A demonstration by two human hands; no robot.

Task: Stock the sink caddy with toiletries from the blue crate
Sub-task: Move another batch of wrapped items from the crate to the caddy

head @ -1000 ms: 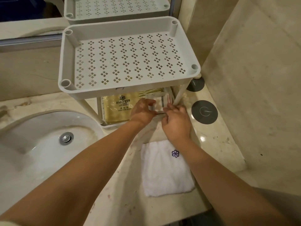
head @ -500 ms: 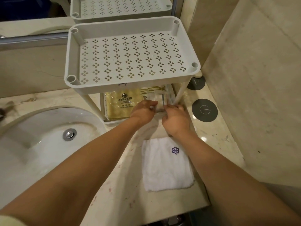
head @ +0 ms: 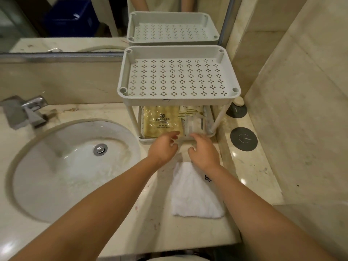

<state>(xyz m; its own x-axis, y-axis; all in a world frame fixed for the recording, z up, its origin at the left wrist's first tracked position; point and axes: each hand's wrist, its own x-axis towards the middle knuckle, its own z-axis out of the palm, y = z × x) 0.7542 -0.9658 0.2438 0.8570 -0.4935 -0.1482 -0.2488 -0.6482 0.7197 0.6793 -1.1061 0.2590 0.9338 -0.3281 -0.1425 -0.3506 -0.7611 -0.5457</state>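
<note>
left hand [head: 163, 147] & right hand [head: 204, 152] hover side by side, apart, at the front edge of the caddy [head: 178, 99] bottom tier, fingers loosely bent & gripping nothing. toiletries lie flat in that tier: yellow packet [head: 162, 119] on the left, clear packets [head: 195, 121] just beside it on the right. blue crate [head: 71, 17] shows only in the mirror [head: 22, 25], top left; white towel [head: 194, 196] lies on the counter [head: 120, 232] under the right forearm.

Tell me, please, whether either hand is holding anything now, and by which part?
Nothing is held: the left hand and right hand hover open, fingers loose, just before the lower shelf of the white perforated plastic caddy.
</note>
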